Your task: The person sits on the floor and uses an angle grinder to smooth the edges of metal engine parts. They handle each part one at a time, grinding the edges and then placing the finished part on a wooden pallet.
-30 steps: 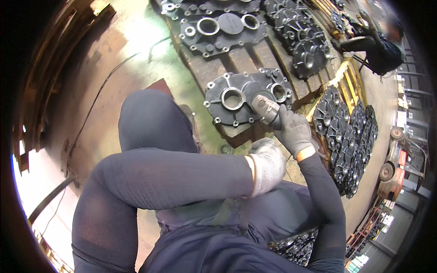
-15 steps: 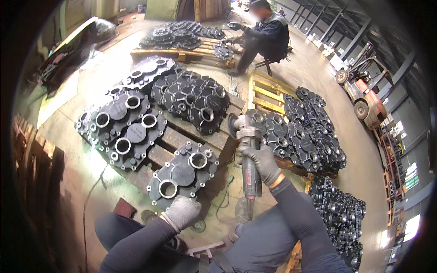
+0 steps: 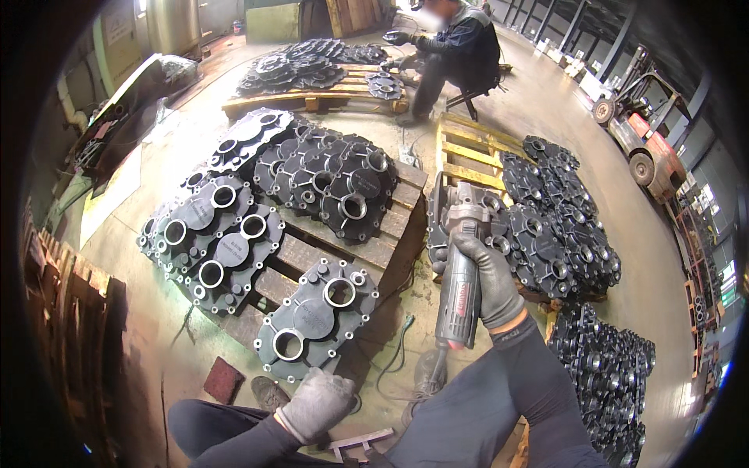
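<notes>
My gloved right hand (image 3: 490, 281) is wrapped round the body of an angle grinder (image 3: 460, 292). The grinder is upright in view, its disc end pointing away from me and its cord running down from the near end. My gloved left hand (image 3: 318, 404) is a fist at the near edge of a black cast-metal cover (image 3: 314, 318); whatever the fingers hold, if anything, is hidden. The cover lies on the near corner of a wooden pallet (image 3: 382, 249), its two round openings facing up. More such covers (image 3: 230, 246) are stacked behind and to the left.
Stacked covers (image 3: 546, 242) stand on a yellow pallet at right, more (image 3: 601, 382) beside my right leg. A person (image 3: 456, 58) sits beyond, by another loaded pallet (image 3: 312, 101). A cord (image 3: 398, 351) and a reddish-brown block (image 3: 223, 380) lie on the floor. A forklift (image 3: 644, 144) stands far right.
My view has shifted a little. The grinder in my right hand appears farther right and closer. My left fist sits lower, a little away from the cover's near opening.
</notes>
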